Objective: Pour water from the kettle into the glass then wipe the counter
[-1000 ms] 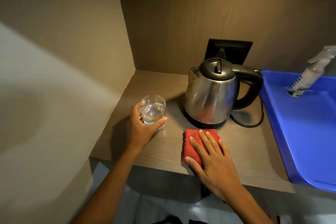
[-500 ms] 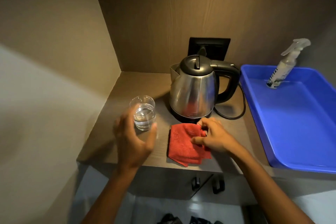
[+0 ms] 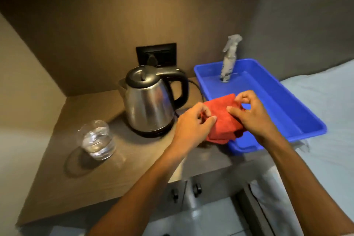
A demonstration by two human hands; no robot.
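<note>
A red cloth (image 3: pixel 223 119) is held up off the wooden counter (image 3: pixel 80 189), over the near-left corner of the blue tray. My left hand (image 3: pixel 193 122) pinches its left edge and my right hand (image 3: pixel 249 113) pinches its right side. The steel kettle (image 3: pixel 147 105) with black lid and handle stands on its base at the back of the counter. A short glass (image 3: pixel 97 140) partly filled with water stands alone at the left, apart from both hands.
A blue plastic tray (image 3: pixel 298 120) sits at the right with a spray bottle (image 3: pixel 229 61) upright in its far end. A black wall socket (image 3: pixel 156 54) is behind the kettle, its cord trailing right. Cabinet knobs (image 3: pixel 197 188) show below the counter edge. A bed lies at far right.
My left hand let go of the glass and moved right to the cloth. The cloth was lifted off the counter and carried right, now held by both hands by the tray.
</note>
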